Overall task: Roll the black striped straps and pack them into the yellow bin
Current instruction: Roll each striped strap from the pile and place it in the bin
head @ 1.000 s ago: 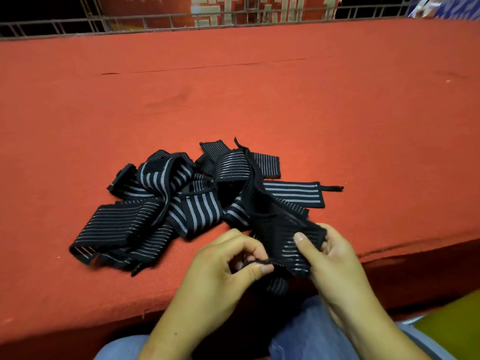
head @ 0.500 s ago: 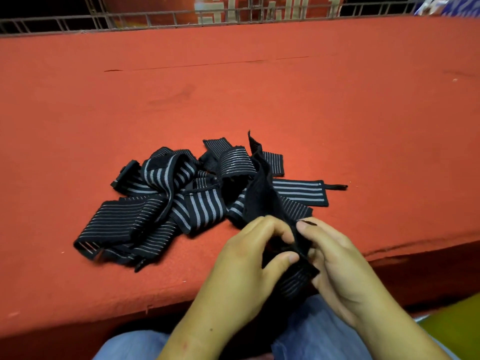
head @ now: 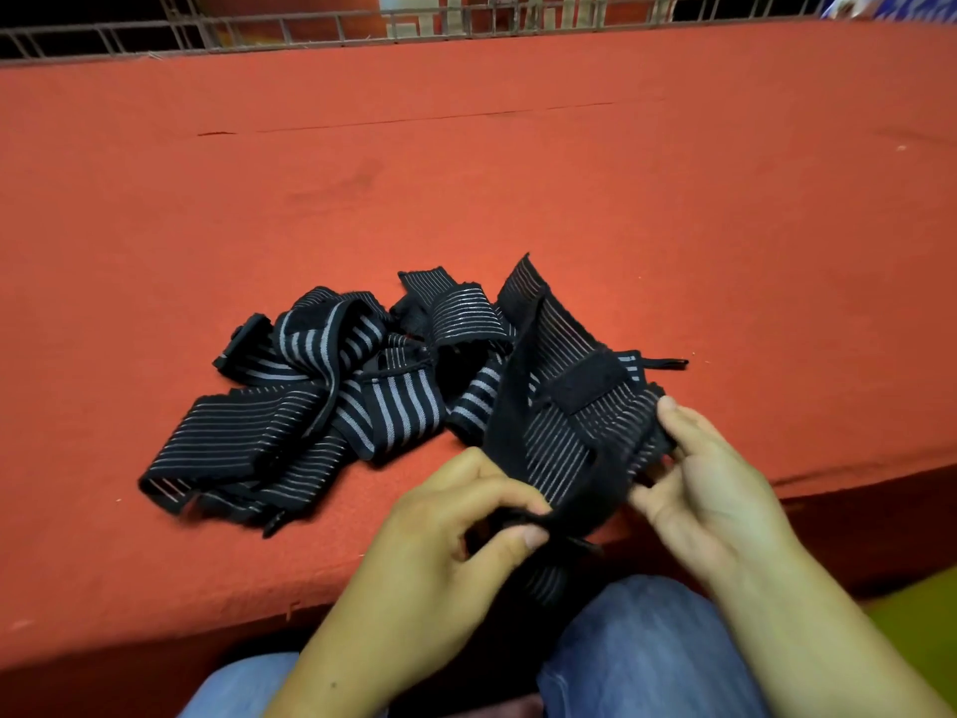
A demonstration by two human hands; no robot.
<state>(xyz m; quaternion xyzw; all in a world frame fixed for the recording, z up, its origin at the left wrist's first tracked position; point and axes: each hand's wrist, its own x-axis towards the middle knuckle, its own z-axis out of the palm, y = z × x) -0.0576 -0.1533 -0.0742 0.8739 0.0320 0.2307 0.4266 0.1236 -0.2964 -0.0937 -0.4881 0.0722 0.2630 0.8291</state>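
Held strap point(head: 564, 437): one, lifted over the near edge of the red table point(head: 466, 173)
Left hand point(head: 455, 520): thumb and fingers pinch its lower end
Right hand point(head: 709, 489): thumb on top, fingers under the other end
Pile point(head: 331, 401): tangled striped straps on the table, left of the hands; can't count them
Yellow bin point(head: 927, 624): just a corner, bottom right
Writing: beige shapes point(head: 424, 20) behind the rail point(head: 310, 31), unreadable

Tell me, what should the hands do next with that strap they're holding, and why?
Probably fold the end that the left hand pinches over on itself, to start the roll. The strap is spread open between both hands, not yet rolled, and the right hand holds its other edge, well placed to feed it.
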